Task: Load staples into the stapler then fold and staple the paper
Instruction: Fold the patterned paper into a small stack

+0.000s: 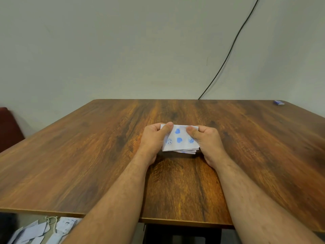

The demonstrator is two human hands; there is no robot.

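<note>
Paper (180,139), folded into a thick white packet with several layers showing along its near edge, sits between the two hands above the middle of the wooden table (88,155). Its upper face carries blue stamped marks: two solid hearts in the centre and round, faint smiley-like prints near each lower corner.

The left hand (153,138) grips the packet's left side, thumb (167,128) laid across the top face near the far left corner, the other fingers curled out of sight beneath. The right hand (206,140) holds the right side the same way, its thumb (191,132) pressing on the top face near the far right corner and the remaining fingers tucked under the paper. Both forearms reach in from the near edge of the table, bare to the edge of the view. Whether the packet touches the tabletop or is lifted just off it cannot be told.

Far beyond the right hand, close to the table's far right corner, lies a small blue box (279,102). A dark cable (228,53) runs down the pale wall behind the table. Below the near table edge, left of the left forearm, loose white paper pieces (38,233) and a bit of string lie on the floor. A dark red seat (8,127) shows well out to the left of the left hand.
</note>
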